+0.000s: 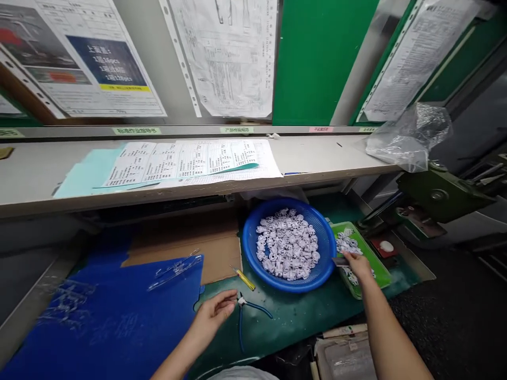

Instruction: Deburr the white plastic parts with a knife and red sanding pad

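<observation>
Beside blue basin rim (331, 244), right hand (358, 266) over green tray (379, 266).

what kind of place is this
Most likely a workstation in a small-parts factory: a blue basin is heaped with small white parts, pliers lie by the left hand, and printed work sheets are pinned up above the bench.

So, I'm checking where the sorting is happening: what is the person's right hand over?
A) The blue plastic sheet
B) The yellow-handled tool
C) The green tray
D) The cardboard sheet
C: the right hand is above the green tray, pinching a small grey flat piece near the white parts in the tray.
</observation>
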Demonstrator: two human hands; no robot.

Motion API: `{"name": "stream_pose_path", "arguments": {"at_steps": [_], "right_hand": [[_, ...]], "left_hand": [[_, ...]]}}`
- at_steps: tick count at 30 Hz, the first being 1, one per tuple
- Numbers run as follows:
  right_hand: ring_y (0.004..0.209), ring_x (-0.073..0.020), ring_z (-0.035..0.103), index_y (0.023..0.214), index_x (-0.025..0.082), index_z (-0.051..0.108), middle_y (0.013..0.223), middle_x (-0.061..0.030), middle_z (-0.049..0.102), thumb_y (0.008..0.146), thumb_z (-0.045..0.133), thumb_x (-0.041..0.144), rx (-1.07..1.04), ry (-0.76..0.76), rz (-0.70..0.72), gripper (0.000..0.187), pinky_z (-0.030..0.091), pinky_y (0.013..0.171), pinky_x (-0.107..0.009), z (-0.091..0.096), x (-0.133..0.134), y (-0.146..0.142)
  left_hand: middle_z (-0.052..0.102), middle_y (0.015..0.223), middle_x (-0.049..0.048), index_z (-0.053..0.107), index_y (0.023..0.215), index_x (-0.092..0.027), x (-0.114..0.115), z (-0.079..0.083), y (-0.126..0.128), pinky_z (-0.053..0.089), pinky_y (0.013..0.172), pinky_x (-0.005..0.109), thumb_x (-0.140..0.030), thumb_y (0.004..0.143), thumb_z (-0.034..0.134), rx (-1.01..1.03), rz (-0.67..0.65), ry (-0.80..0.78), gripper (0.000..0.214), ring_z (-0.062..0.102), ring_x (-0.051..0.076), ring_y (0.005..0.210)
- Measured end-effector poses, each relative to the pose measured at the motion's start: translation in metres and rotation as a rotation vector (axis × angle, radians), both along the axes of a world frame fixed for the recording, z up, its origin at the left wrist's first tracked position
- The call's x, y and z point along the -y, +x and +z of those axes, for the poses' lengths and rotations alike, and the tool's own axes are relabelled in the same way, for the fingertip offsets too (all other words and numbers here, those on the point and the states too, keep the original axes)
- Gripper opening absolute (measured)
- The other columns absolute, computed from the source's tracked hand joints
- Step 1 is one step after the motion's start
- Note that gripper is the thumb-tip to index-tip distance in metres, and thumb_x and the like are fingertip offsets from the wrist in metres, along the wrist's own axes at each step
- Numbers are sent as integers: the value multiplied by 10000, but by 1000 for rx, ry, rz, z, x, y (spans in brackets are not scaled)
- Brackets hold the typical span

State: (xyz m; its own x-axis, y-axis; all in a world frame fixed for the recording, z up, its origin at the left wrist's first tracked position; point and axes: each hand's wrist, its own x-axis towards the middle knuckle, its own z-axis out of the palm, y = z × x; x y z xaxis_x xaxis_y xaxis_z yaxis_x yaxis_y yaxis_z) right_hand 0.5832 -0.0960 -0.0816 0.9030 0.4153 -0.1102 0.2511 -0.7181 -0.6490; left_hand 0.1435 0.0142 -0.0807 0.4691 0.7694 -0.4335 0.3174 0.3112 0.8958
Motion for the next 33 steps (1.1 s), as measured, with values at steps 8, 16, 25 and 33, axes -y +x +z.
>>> {"name": "stream_pose_path", "arguments": {"at_steps": [8,16,25,33], "right_hand": [[718,-262,665,886,152,738,894,-121,737,521,713,749,-492,193,287,701,507,547,-312,-17,9,-58],[603,-271,624,622,197,701,591,-63,640,528,627,852,-713,-65,784,666,474,536,-337,-113,-19,-275],[1125,-387,621,1062,193,697,1076,-154,712,564,661,776,-466,30,771,767,502,930,-481,-94,-134,-305],[889,-238,717,1187,195,558,1068,-125,686,800,514,725,-613,339,791,658,603,743,-400,-42,-327,-348]], "left_hand": [[769,1022,143,749,985,-171,3,-27,-75,570,875,430,-476,726,711,-201,345,163,402,718,321,965],[551,1379,117,606,1228,-181,-68,-56,-124,408,1068,551,-304,907,628,-520,491,322,344,516,290,1268],[629,1237,101,635,1143,-164,-82,-66,-143,498,972,486,-330,921,616,-453,486,210,278,605,247,1125],[722,883,89,650,1198,-120,41,-50,-293,569,738,358,-353,905,566,-325,1069,4,383,722,222,782]]}}
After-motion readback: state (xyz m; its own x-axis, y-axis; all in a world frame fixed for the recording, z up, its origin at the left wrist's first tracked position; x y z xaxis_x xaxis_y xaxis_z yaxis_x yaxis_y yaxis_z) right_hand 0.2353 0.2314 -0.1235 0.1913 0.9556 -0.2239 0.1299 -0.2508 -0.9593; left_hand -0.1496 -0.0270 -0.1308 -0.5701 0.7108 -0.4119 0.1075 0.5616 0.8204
